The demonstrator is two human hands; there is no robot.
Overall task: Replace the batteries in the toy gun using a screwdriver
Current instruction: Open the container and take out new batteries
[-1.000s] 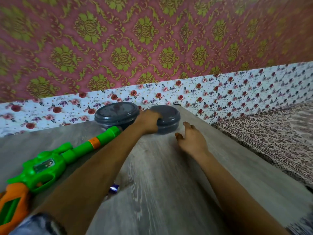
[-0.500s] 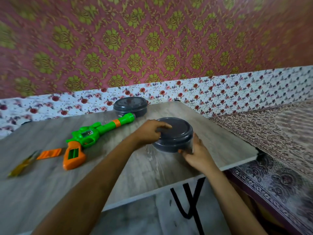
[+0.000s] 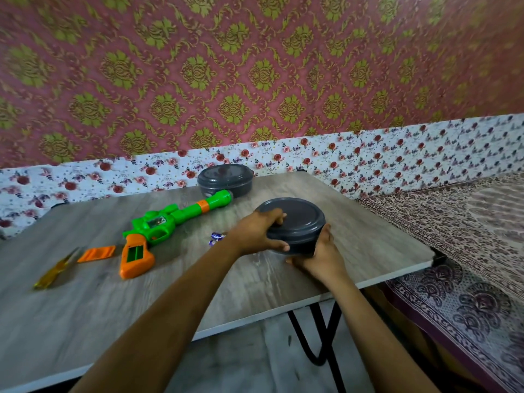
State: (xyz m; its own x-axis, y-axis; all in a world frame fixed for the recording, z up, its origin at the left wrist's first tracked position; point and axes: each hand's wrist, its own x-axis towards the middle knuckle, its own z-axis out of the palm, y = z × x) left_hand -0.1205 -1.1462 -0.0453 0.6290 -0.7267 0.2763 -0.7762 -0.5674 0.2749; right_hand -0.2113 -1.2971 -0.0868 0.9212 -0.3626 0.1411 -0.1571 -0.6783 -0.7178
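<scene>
A green and orange toy gun (image 3: 158, 231) lies on the wooden table (image 3: 113, 302), its orange grip open towards me. The orange battery cover (image 3: 97, 253) rests just left of the grip, and a yellow screwdriver (image 3: 56, 269) lies further left. Small blue-white batteries (image 3: 217, 238) sit behind my left wrist. A round dark grey lidded container (image 3: 297, 222) stands near the table's right front. My left hand (image 3: 256, 232) grips its left rim and lid. My right hand (image 3: 321, 255) holds its near right side.
A second grey lidded container (image 3: 225, 180) stands at the back by the floral wall, touching the gun's muzzle. The table's right front corner (image 3: 432, 258) has a black cap. A patterned bed cover (image 3: 467, 251) lies to the right; black table legs (image 3: 320, 336) show below.
The grey container has been drawn from the back of the table towards me, and my right hand has closed on its side. The view has pulled back, showing the screwdriver and cover.
</scene>
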